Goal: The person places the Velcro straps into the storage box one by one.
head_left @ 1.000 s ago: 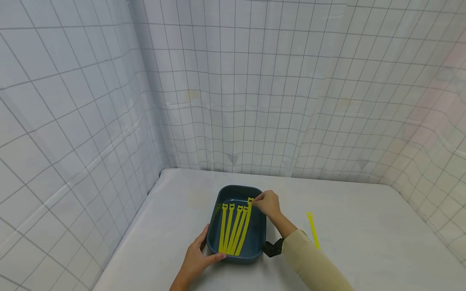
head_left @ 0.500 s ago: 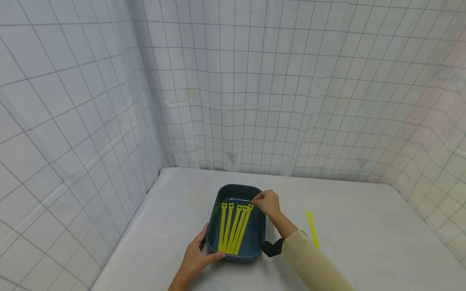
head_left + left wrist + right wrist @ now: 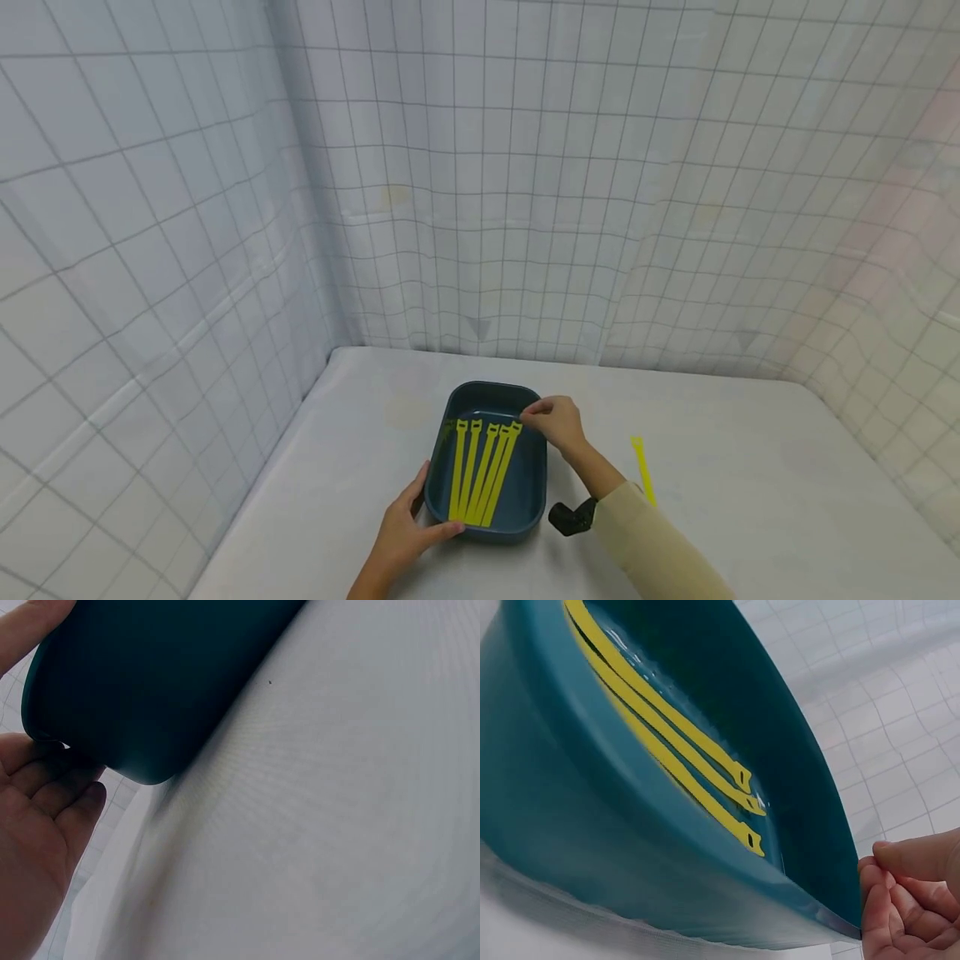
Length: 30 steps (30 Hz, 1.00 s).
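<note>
A dark teal plastic tub (image 3: 528, 496) stands on the white table, with several yellow hook-and-loop cable ties (image 3: 502, 476) laid lengthwise inside, their slotted heads toward the far end. My left hand (image 3: 405, 529) grips the near left corner, thumb on the front rim and fingers along the side; the left wrist view shows those fingers against the tub's dark wall (image 3: 150, 682). At the far right rim is my right hand (image 3: 558, 421), nothing visible in its grasp. In the right wrist view, that hand (image 3: 915, 900) has curled fingers, thumb tip against the index, just beside the rim.
One more yellow cable tie (image 3: 643, 471) lies on the white table (image 3: 750, 483) right of the tub, partly hidden by the right sleeve (image 3: 652, 542). A black device (image 3: 572, 518) sits at the right wrist. White grid-patterned curtains (image 3: 480, 208) enclose the back and sides.
The rightmost tie's head, pinched by my right hand a second ago, has come down beside the others. My right hand let go and shifted slightly right. The left hand stays put.
</note>
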### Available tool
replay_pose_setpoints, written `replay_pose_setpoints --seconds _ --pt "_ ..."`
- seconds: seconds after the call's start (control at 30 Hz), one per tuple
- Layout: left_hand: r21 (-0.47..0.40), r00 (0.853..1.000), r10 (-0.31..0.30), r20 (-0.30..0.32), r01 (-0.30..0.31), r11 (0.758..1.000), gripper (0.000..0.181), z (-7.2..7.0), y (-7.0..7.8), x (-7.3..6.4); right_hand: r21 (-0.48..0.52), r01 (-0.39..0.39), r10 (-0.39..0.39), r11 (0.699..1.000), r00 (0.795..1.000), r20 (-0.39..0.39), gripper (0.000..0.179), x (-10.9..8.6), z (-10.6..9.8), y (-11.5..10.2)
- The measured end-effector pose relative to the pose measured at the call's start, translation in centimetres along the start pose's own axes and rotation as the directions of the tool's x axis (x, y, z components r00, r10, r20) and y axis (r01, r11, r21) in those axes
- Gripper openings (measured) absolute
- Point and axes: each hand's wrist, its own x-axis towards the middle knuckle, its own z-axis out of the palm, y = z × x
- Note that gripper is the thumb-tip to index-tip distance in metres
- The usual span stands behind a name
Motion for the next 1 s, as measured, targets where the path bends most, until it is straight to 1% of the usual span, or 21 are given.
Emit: replay_pose_setpoints --seconds 0.13,0.23,0.4,0.5,0.73,1.0 --pt "0.017 1.0 -0.009 0.0 0.009 1.0 0.101 0.0 0.1 -0.2 0.057 0.014 -0.015 0.998 1.0 0.017 0.01 -0.3 -0.1 0.2" --pt "0.021 1.0 -0.011 0.006 0.01 1.0 0.1 0.0 0.1 -0.3 0.107 0.018 -0.019 0.994 1.0 0.014 0.013 -0.4 -0.3 0.4" --pt "0.008 1.0 -0.008 0.006 0.008 1.0 0.1 -0.1 0.1 -0.2 0.186 0.032 -0.027 0.982 0.999 -0.029 0.016 -0.2 -0.9 0.7" --pt "0.002 1.0 -0.001 0.002 0.001 1.0 0.1 -0.2 0.1 -0.1 0.21 0.05 -0.041 0.977 0.998 -0.046 0.016 0.0 -1.5 0.7" --pt "0.009 1.0 -0.009 -0.002 0.009 1.0 0.1 0.0 0.1 -0.1 0.205 0.0 0.016 0.979 0.997 -0.077 0.016 0.0 -2.4 1.3" --pt "0.009 1.0 -0.003 0.001 0.003 1.0 0.1 0.0 0.3 -0.1 0.164 0.014 0.008 0.986 0.991 -0.131 0.014 0.0 -3.1 2.1"
